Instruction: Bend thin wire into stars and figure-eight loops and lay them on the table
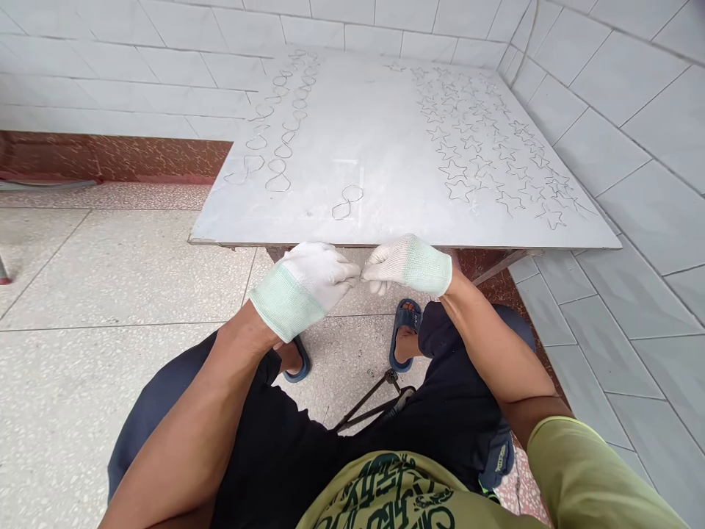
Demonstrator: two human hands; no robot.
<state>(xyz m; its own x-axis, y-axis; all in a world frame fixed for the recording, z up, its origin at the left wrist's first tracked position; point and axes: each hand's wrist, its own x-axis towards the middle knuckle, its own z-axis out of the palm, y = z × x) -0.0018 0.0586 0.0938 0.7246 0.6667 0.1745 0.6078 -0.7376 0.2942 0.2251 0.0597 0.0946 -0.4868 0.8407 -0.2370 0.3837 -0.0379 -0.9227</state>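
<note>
My left hand [316, 279], in a white glove with a pale green cuff, is closed in a pinch just in front of the table's near edge. Facing it, my right hand [405, 266] wears a matching glove and is pinched too. The fingertips of both hands meet or nearly meet. Whatever lies between them is too small or hidden to make out. Just beyond my hands, a thin wire figure eight [348, 202] lies on the white tabletop [380, 147].
Two rows of wire figure eights [278, 176] run along the tabletop's left side. Several wire stars [456, 170] cover its right part. A tiled wall [633, 95] borders the table on the right, another at the back. A folding stool's frame [374, 400] stands between my legs.
</note>
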